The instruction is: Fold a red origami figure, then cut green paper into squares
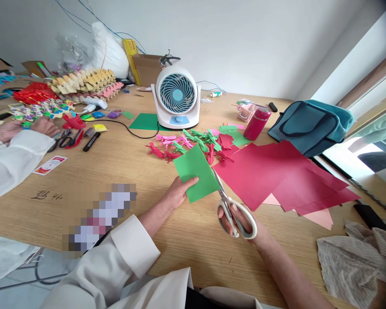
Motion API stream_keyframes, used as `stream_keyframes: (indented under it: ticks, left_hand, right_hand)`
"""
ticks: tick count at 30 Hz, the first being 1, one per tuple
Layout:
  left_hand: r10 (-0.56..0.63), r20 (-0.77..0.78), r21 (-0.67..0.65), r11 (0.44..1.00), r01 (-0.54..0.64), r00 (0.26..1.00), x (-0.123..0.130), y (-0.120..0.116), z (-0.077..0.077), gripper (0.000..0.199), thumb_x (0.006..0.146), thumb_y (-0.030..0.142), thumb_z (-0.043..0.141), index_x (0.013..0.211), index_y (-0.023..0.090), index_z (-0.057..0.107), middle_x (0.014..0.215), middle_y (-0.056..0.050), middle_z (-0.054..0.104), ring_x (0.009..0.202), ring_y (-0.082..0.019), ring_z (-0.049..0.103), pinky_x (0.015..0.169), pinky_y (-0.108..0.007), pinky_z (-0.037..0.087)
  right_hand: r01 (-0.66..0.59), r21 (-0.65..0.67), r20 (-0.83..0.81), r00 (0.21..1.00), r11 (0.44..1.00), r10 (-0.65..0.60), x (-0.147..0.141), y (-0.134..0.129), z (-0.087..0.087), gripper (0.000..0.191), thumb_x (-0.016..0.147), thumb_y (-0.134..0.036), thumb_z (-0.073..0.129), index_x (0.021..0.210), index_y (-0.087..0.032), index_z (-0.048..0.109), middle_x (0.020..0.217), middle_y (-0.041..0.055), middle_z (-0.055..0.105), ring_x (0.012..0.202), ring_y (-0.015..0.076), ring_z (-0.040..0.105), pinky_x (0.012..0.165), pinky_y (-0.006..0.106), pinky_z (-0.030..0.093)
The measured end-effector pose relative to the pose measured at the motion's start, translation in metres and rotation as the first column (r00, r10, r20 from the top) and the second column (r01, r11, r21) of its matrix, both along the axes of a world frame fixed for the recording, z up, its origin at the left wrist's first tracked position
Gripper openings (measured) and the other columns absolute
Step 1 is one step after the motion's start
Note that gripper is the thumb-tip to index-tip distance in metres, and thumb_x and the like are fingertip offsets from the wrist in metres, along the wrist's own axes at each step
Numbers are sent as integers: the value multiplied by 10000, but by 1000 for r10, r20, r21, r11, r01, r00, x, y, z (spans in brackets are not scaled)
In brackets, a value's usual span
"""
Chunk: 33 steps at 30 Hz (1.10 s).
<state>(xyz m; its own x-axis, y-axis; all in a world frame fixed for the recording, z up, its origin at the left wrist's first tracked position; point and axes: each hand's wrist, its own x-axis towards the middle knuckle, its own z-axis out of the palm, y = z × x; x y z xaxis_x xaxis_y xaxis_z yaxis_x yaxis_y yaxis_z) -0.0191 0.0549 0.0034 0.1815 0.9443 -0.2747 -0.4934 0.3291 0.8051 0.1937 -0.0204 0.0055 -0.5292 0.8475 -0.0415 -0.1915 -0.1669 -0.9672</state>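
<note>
My left hand (pixel 176 192) grips a rectangle of green paper (pixel 197 174) by its lower left edge, thumb on top. In my right hand (pixel 239 216) is a pair of scissors (pixel 244 221) with off-white handles, my fingers through the loops. Their blades point up and away along the green paper's right edge; whether they touch the paper I cannot tell. Just beyond lies a heap of pink, green and red cut paper pieces (pixel 199 139). Large red paper sheets (pixel 260 171) spread to the right of the scissors, with pale pink sheets (pixel 321 216) partly under them.
A white fan (pixel 177 96) stands at the back, its cord trailing left. A red bottle (pixel 257 123) and a teal bag (pixel 312 124) stand at right; a cloth (pixel 350 262) lies near front right. At left, another person's hands (pixel 45 127) work among craft pieces.
</note>
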Motion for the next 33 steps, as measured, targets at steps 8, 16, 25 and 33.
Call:
stream_keyframes:
  ticks: [8, 16, 25, 33]
  left_hand:
    - [7, -7, -8, 1000, -8, 1000, -1, 1, 0, 477, 529, 313, 918, 946, 154, 749, 962, -74, 777, 941, -250, 718, 908, -380, 532]
    - [-53, 6, 27, 998, 52, 999, 1, -3, -1, 495, 571, 304, 899, 1010, 145, 734, 1024, -99, 766, 1025, -278, 700, 968, -411, 504]
    - [-68, 4, 18, 998, 68, 998, 4, -5, 0, 482, 568, 305, 901, 992, 152, 730, 1041, -93, 763, 1053, -274, 690, 964, -398, 509]
    - [-65, 1, 12, 998, 65, 998, 3, -4, -1, 469, 563, 311, 900, 976, 164, 733, 1035, -89, 765, 1050, -279, 691, 958, -410, 505]
  right_hand:
    - [52, -1, 38, 998, 999, -52, -2, -1, 4, 459, 946, -572, 477, 861, -142, 612, 454, -24, 498, 393, 90, 374, 410, 231, 256]
    - [45, -6, 2, 999, 999, -45, -3, -2, 3, 457, 969, -560, 431, 909, -146, 615, 495, -16, 524, 411, 94, 397, 422, 232, 275]
    - [69, -34, -31, 997, 997, -70, -8, -1, 5, 463, 937, -602, 456, 856, -166, 587, 470, -27, 497, 392, 89, 356, 404, 230, 247]
    - [96, -12, -10, 995, 995, -96, -8, -2, 4, 444, 947, -587, 456, 858, -181, 611, 451, -26, 488, 393, 103, 363, 412, 252, 249]
